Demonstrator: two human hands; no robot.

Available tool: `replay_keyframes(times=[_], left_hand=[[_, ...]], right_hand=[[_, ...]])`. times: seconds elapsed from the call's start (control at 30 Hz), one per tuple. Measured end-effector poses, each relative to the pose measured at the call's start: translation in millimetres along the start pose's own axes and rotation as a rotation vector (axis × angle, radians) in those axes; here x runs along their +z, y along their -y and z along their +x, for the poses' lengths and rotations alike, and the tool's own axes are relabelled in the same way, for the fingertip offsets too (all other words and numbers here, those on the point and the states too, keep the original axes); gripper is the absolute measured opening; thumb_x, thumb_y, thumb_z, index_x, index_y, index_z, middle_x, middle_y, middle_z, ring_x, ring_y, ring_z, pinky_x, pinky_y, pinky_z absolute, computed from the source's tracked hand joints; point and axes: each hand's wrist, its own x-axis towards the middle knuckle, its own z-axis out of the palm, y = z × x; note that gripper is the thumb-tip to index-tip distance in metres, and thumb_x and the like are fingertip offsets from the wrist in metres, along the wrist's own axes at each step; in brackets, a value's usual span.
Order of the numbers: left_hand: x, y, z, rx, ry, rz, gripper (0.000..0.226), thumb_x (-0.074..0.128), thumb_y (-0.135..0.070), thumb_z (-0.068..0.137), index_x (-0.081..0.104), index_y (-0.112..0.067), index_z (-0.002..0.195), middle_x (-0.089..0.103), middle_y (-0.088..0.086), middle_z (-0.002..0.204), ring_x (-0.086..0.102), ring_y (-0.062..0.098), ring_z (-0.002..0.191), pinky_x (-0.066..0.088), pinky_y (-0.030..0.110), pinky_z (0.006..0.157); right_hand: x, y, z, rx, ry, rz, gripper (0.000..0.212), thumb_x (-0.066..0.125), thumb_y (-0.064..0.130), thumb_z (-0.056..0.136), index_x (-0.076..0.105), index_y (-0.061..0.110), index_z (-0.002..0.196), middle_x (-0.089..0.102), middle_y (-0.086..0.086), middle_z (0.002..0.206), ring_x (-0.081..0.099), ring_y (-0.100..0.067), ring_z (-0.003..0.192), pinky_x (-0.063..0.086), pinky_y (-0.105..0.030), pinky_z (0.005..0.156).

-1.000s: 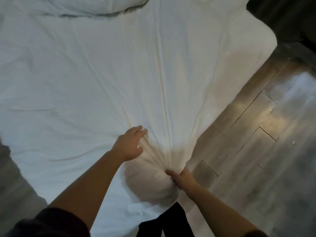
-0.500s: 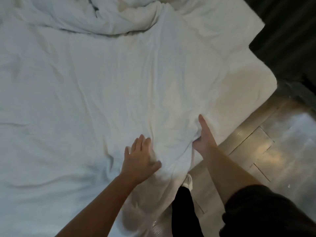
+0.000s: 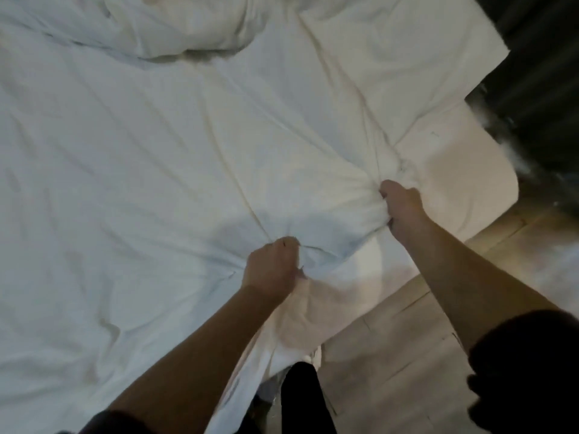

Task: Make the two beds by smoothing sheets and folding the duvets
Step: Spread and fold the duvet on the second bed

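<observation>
Left grip, right grip: bunched sheet

Bed, wrinkled white sheet, duvet bunched at far end

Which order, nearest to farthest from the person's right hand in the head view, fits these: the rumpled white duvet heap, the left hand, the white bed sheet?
1. The white bed sheet: bunched in the grip of the right hand, so touching.
2. The left hand: lower left of it, also gripping the sheet.
3. The rumpled white duvet heap: far end of the bed, upper left.
</observation>
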Motion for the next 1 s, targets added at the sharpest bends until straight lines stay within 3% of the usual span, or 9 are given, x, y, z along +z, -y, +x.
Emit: replay_keyframes(times=[0.13, 0.3, 0.4, 0.47, 0.57, 0.67, 0.77, 0.9, 1.0], left_hand=[[29.4, -27.3, -38.6, 0.236, 0.112, -0.040, 0.051, 0.087, -0.022, 0.041, 0.063, -0.014, 0.085, 0.061, 0.002, 0.072, 0.062, 0.023, 0.059, 0.041, 0.023, 0.042], [16.4, -24.8, -25.4, 0.180, 0.241, -0.037, 0.048, 0.056, -0.051, 0.084, 0.050, -0.015, 0.115, 0.056, 0.004, 0.115, 0.055, 0.027, 0.107, 0.042, 0.033, 0.083], [-4.0, -31.4, -15.1, 0.090, 0.289, -0.129, 0.054, 0.047, -0.067, 0.083, 0.049, -0.022, 0.112, 0.057, 0.000, 0.114, 0.053, 0.021, 0.109, 0.040, 0.032, 0.086], [-15.7, -36.7, -2.3, 0.091, 0.142, -0.169, 0.048, 0.046, -0.062, 0.086, 0.051, -0.020, 0.109, 0.057, 0.001, 0.108, 0.054, 0.022, 0.102, 0.043, 0.033, 0.082], [-33.1, -59.1, 35.9, 0.202, -0.154, -0.159, 0.043, 0.043, -0.046, 0.080, 0.055, -0.011, 0.102, 0.055, 0.006, 0.101, 0.055, 0.028, 0.092, 0.048, 0.038, 0.074], [-54.3, -98.2, 89.3, 0.253, -0.342, -0.099, 0.044, 0.049, -0.038, 0.075, 0.058, -0.008, 0.107, 0.055, 0.010, 0.110, 0.052, 0.029, 0.103, 0.044, 0.041, 0.091], [-64.2, -127.5, 144.8, 0.264, -0.468, 0.072, 0.039, 0.055, -0.036, 0.074, 0.060, -0.008, 0.101, 0.057, 0.013, 0.111, 0.053, 0.033, 0.107, 0.031, 0.046, 0.107], [-71.2, -154.8, 206.9, -0.144, -0.192, 0.150, 0.070, 0.055, -0.062, 0.077, 0.045, -0.010, 0.122, 0.057, 0.011, 0.114, 0.055, 0.031, 0.106, 0.037, 0.043, 0.097], [-65.0, -169.3, 233.1, -0.439, 0.042, 0.186, 0.095, 0.058, -0.074, 0.071, 0.032, -0.008, 0.134, 0.051, 0.014, 0.124, 0.052, 0.032, 0.112, 0.042, 0.042, 0.089]], right_hand=[[-66.6, -56.3, -31.0, 0.151, -0.121, -0.292, 0.050, 0.056, 0.023, 0.085, 0.053, -0.009, 0.123, 0.059, -0.021, 0.093, 0.051, -0.026, 0.073, 0.041, -0.033, 0.075], [-69.2, -55.9, -30.7, 0.203, 0.063, -0.027, 0.049, 0.055, 0.018, 0.091, 0.048, -0.006, 0.133, 0.059, -0.013, 0.088, 0.058, -0.025, 0.072, 0.051, -0.035, 0.073], [-80.4, -38.2, -19.0, 0.198, 0.279, 0.361, 0.051, 0.050, 0.034, 0.099, 0.048, 0.005, 0.140, 0.065, -0.016, 0.120, 0.063, -0.031, 0.109, 0.049, -0.041, 0.095], [-90.5, -23.7, -8.0, 0.196, 0.289, 0.463, 0.055, 0.057, 0.045, 0.093, 0.053, 0.012, 0.137, 0.062, -0.010, 0.131, 0.059, -0.027, 0.121, 0.045, -0.042, 0.101], [-95.0, 13.8, 20.5, 0.190, 0.128, 0.367, 0.050, 0.069, 0.046, 0.085, 0.059, 0.017, 0.124, 0.064, -0.007, 0.125, 0.064, -0.025, 0.110, 0.051, -0.041, 0.094], [-88.4, 64.1, 64.1, 0.104, 0.192, 0.314, 0.045, 0.059, 0.037, 0.095, 0.049, 0.019, 0.136, 0.053, -0.007, 0.137, 0.057, -0.022, 0.116, 0.046, -0.042, 0.103], [-70.0, 115.5, 100.2, 0.119, 0.315, 0.314, 0.044, 0.068, 0.046, 0.086, 0.056, 0.015, 0.116, 0.060, -0.010, 0.127, 0.062, -0.023, 0.109, 0.048, -0.045, 0.101], [-52.1, 147.9, 150.9, 0.132, 0.318, 0.301, 0.097, 0.093, 0.052, 0.047, 0.055, 0.018, 0.130, 0.065, -0.009, 0.123, 0.063, -0.032, 0.109, 0.050, -0.054, 0.095], [-46.1, 161.8, 171.8, 0.059, 0.286, 0.206, 0.062, 0.089, 0.026, 0.066, 0.061, 0.007, 0.118, 0.067, -0.010, 0.120, 0.065, -0.026, 0.099, 0.053, -0.042, 0.093]])
